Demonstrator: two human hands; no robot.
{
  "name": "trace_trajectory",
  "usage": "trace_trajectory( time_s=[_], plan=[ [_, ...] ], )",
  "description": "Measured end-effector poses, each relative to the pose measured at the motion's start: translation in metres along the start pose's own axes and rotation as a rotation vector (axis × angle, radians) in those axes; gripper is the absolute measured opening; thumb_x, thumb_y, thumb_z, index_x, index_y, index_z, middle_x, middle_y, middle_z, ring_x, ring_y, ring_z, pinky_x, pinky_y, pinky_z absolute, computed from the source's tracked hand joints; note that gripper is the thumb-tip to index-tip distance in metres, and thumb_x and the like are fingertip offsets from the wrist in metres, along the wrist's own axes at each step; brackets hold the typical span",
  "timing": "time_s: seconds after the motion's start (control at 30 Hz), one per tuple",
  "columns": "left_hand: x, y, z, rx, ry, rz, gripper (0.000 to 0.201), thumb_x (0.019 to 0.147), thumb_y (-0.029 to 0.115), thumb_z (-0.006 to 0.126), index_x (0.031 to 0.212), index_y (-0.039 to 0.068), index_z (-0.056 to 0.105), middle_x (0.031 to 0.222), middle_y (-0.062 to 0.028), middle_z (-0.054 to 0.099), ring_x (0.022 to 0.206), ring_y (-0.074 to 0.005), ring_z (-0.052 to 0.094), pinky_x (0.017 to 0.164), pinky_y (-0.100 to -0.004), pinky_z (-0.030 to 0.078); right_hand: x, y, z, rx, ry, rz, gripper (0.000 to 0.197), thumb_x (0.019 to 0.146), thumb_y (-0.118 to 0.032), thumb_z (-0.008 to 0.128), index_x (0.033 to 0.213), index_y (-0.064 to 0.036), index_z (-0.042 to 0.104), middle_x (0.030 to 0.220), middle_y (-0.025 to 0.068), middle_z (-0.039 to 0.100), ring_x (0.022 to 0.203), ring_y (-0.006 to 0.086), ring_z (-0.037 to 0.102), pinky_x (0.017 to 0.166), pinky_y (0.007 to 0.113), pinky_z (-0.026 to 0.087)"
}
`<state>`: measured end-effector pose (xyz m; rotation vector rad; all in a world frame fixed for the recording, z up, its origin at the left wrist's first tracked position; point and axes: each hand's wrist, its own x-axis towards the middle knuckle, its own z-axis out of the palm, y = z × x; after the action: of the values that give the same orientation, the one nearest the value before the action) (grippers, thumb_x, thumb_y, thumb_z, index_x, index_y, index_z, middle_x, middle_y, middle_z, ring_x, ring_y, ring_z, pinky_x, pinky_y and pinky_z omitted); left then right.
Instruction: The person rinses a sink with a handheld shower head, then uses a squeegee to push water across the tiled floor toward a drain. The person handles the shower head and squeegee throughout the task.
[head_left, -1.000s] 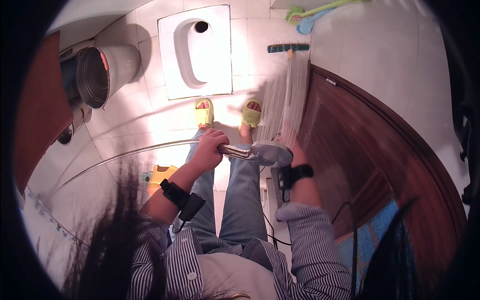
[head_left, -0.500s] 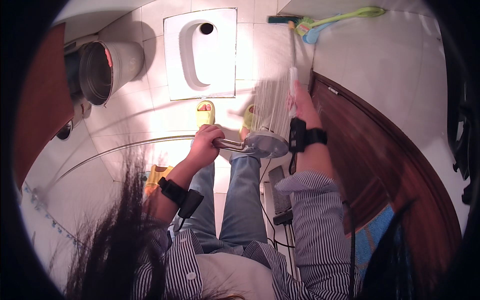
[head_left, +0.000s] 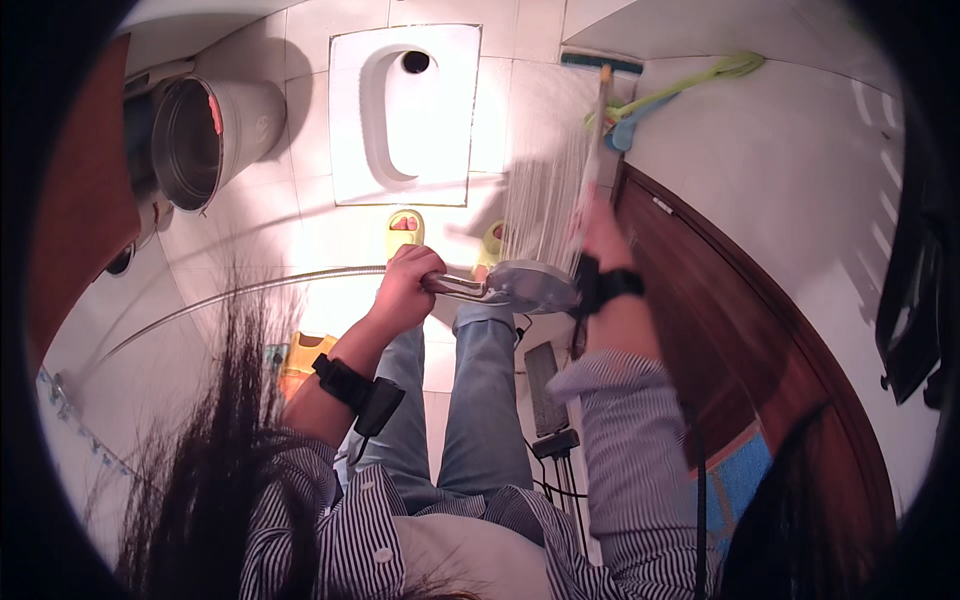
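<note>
My left hand (head_left: 405,280) is closed round the handle of a round silver shower head (head_left: 533,287) with a metal hose (head_left: 240,290) running off left. Fine streams of water spray from it toward the floor ahead. My right hand (head_left: 600,228), somewhat blurred, is closed on the pale pole of a long-handled floor scrubber (head_left: 598,130). Its wide dark green head (head_left: 600,63) rests on the tiles by the far right wall; whether it has bristles or a blade is too small to tell.
A white squat toilet (head_left: 450,120) is set in the floor ahead. A grey bucket (head_left: 235,130) stands left. A green-handled brush (head_left: 700,80) and a blue piece (head_left: 625,130) lean at the right wall. A brown door (head_left: 720,300) is right; an orange-yellow item (head_left: 305,355) lies left of my legs.
The scrubber's head has shifted right and slightly nearer, its pole now tilting more to the right. My left hand and the spraying shower head have hardly moved.
</note>
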<state>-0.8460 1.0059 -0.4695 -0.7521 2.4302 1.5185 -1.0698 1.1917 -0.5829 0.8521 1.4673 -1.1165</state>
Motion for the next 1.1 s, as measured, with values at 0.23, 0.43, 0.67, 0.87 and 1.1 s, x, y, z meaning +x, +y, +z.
trace_trajectory(
  time_s=[0.23,0.43,0.67,0.87,1.1],
  plan=[
    [0.007,-0.001,-0.003,-0.036,0.029,-0.042,0.020,0.058,-0.011,0.055,0.072,0.003,0.054,0.073,-0.0089,0.054,0.078,-0.0307,0.050,0.069,-0.0355,0.039,-0.048,0.050,0.004,-0.068,0.142,0.142,0.058,0.088,-0.056,0.039,0.115,-0.0045,0.046,0.109,0.0118,0.050,0.095,0.0252,0.050,0.082,0.037,0.041],
    [0.006,-0.010,-0.005,-0.044,0.042,-0.054,0.018,0.060,-0.009,0.055,0.072,0.004,0.053,0.073,-0.0089,0.053,0.079,-0.0308,0.049,0.069,-0.0362,0.040,-0.027,0.009,0.028,-0.167,-0.056,-0.078,0.062,0.086,-0.064,0.031,0.073,-0.0058,0.048,0.047,0.0046,0.041,0.035,0.0190,0.041,0.034,0.034,0.037],
    [-0.007,-0.015,-0.011,-0.057,0.023,-0.135,0.018,0.062,-0.007,0.056,0.075,0.005,0.054,0.075,-0.0080,0.053,0.080,-0.0304,0.049,0.075,-0.0359,0.037,-0.076,0.124,0.016,-0.158,-0.115,0.111,0.059,0.087,-0.059,0.037,0.094,-0.0050,0.059,0.072,0.0095,0.061,0.045,0.0217,0.053,0.043,0.038,0.046],
    [-0.013,-0.030,-0.020,-0.111,0.114,-0.154,0.017,0.062,-0.008,0.056,0.073,0.005,0.055,0.075,-0.0076,0.054,0.080,-0.0296,0.049,0.073,-0.0354,0.038,-0.016,0.054,0.037,-0.199,-0.065,0.064,0.057,0.086,-0.061,0.036,0.085,-0.0073,0.055,0.065,0.0069,0.054,0.043,0.0203,0.049,0.041,0.036,0.043],
    [-0.020,-0.040,-0.039,-0.243,0.217,-0.118,0.017,0.060,-0.009,0.056,0.072,0.004,0.054,0.073,-0.0084,0.053,0.078,-0.0301,0.049,0.069,-0.0369,0.038,-0.044,0.057,0.065,-0.311,0.045,0.086,0.057,0.085,-0.064,0.034,0.074,-0.0099,0.050,0.057,0.0038,0.047,0.040,0.0185,0.044,0.038,0.033,0.039]
  ],
)
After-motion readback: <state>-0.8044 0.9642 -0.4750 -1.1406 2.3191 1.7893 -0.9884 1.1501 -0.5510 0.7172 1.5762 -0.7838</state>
